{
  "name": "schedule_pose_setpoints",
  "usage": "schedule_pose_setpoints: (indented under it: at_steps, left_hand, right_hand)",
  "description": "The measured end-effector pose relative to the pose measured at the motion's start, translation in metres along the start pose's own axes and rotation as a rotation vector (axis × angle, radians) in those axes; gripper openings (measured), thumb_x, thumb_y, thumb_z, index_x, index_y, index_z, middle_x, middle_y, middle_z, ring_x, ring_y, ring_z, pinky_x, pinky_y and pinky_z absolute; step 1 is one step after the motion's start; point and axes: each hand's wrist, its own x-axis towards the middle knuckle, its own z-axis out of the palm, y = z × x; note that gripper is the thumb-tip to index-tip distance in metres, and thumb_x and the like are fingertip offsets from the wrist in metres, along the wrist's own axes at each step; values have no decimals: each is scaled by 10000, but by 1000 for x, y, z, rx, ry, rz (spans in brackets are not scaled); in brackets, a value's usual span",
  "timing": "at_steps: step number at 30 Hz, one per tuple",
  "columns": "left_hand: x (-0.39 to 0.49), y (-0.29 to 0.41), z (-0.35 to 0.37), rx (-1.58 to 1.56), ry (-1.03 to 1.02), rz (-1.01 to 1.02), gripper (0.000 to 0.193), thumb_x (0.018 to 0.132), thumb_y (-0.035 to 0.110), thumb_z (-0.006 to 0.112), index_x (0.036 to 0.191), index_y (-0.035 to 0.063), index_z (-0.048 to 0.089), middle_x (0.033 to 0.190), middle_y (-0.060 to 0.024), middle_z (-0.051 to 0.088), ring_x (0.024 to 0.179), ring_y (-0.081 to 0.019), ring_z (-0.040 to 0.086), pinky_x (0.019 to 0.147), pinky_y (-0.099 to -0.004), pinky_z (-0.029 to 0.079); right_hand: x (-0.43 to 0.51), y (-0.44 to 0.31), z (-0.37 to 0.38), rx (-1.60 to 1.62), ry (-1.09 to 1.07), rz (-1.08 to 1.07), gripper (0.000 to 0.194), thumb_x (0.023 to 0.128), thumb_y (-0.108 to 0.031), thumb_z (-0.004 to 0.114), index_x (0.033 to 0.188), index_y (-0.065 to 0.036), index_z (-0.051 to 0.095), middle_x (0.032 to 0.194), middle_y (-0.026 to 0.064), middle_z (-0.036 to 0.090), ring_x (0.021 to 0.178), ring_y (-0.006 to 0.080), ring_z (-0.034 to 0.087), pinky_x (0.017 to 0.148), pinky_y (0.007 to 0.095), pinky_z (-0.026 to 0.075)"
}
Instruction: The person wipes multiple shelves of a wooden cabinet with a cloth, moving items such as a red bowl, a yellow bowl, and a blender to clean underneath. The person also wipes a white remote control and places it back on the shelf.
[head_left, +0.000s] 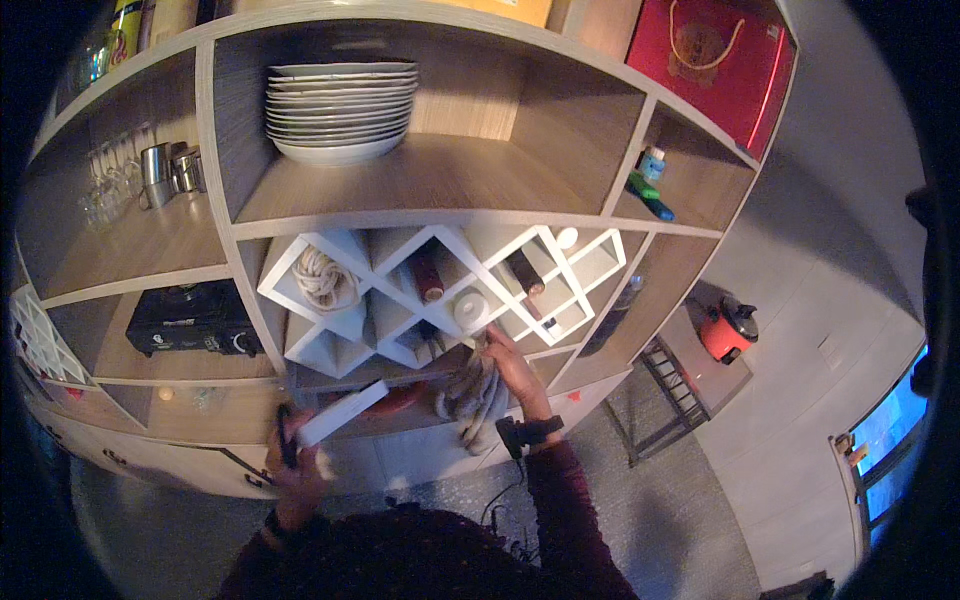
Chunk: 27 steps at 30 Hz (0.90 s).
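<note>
My left hand (296, 465), at the lower left, is blurred and closed around a white flat oblong thing (343, 414). A black piece (285, 436) shows by its fingers; I cannot tell what it is. Higher and to the right, my right hand (517, 371) reaches to the white lattice rack (480, 262). Its fingers grip a pale rope-like bundle (474, 401) that hangs below the rack. Just above the fingertips is a white round thing (471, 310), too blurred to name. A coiled beige rope (322, 277) lies in a left cell of the rack, and dark bottles (427, 279) lie in others.
A stack of white plates (341, 112) stands on the shelf above. To the left are metal cups (157, 174), stemmed glasses (109, 176) and a black portable gas stove (191, 322). At right, a red cooker (727, 330) sits on a small table (720, 386).
</note>
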Motion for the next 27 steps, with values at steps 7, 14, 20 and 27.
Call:
schedule_pose_setpoints:
  at_steps: [7, 14, 20, 27]
  left_hand:
    - [2, -31, -39, 131, 74, -18, 355, 930, 284, 579, 1119, -15, 598, 1092, -168, 639, 1019, -279, 612, 902, -401, 477]
    - [5, -51, -39, 163, 51, -151, 369, 935, 303, 570, 1137, -5, 598, 1094, -157, 638, 1022, -267, 601, 912, -393, 465]
    - [1, -54, -39, 114, 109, -218, 377, 941, 301, 563, 1156, -6, 600, 1099, -146, 636, 1021, -256, 592, 905, -388, 462]
    - [-6, -44, -42, 75, 57, -333, 339, 940, 242, 544, 1165, -6, 593, 1081, -145, 627, 1016, -267, 566, 916, -398, 440]
  right_hand:
    - [35, -15, -35, -558, -223, -89, 349, 939, -181, 552, 1245, -22, 607, 1274, 151, 607, 1163, 280, 564, 1011, 330, 427]
    - [67, -1, -27, -839, -273, 86, 358, 942, -224, 549, 1234, -24, 603, 1250, 175, 618, 1154, 323, 572, 995, 350, 440]
    - [83, 1, -32, -897, -288, 170, 376, 941, -251, 545, 1231, -19, 600, 1247, 186, 618, 1157, 340, 570, 993, 361, 441]
    - [96, -2, -27, -902, -286, 209, 399, 940, -284, 539, 1228, -13, 595, 1243, 198, 618, 1160, 361, 568, 990, 373, 441]
